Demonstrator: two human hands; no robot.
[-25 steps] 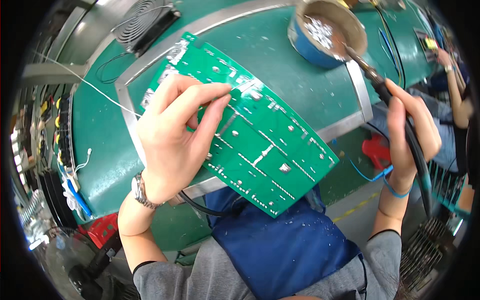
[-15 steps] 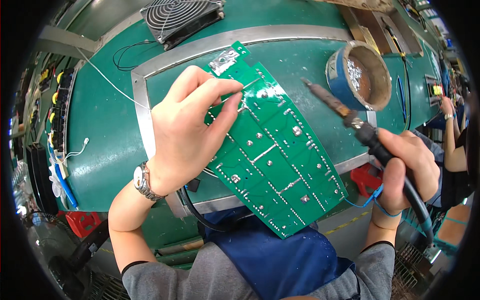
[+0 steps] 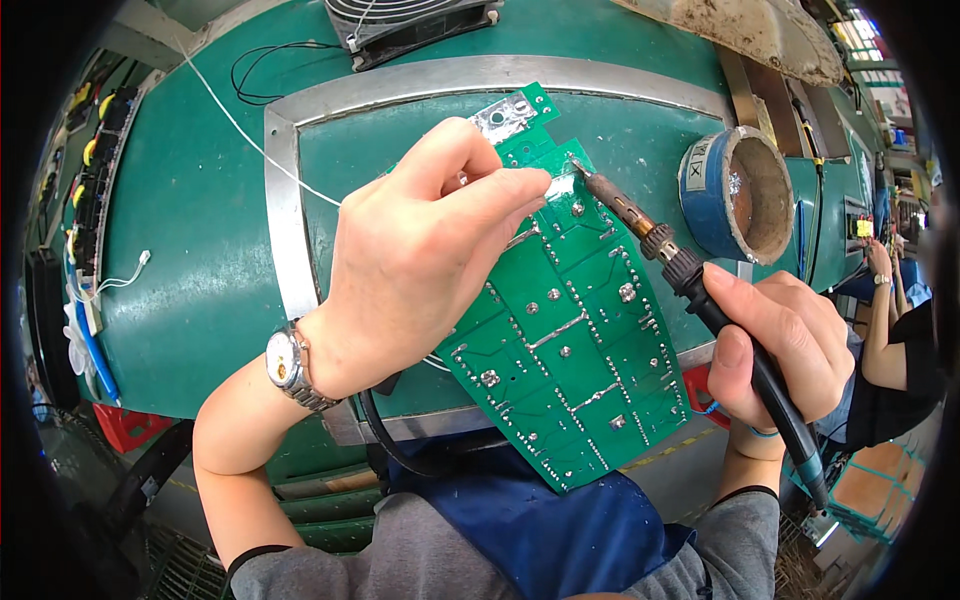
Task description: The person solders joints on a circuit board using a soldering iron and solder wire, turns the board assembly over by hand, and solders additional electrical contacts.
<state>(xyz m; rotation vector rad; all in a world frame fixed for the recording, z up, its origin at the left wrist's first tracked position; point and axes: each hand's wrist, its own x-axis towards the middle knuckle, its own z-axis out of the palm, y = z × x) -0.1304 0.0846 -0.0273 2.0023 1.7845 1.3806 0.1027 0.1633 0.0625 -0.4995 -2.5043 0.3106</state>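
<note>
A green circuit board, solder side up, lies slanted in front of me, its near end over the table's front edge. My right hand grips a soldering iron by its black handle. The iron's tip meets the board near its far right corner. Over the board's far left part, my left hand is closed in a pinch on thin solder wire, whose pale strand runs in from the upper left. Its fingertips are close to the iron's tip. The hand hides part of the board beneath it.
A blue round pot with a thick rim stands right of the board. A fan sits at the back. Black parts with yellow pieces line the left edge, near a blue-handled tool. Another person's arm shows far right.
The soldering iron has moved left, bringing its tip from beside the pot onto the board. My left hand still pinches the solder wire near the far end. The whole view has shifted slightly.
</note>
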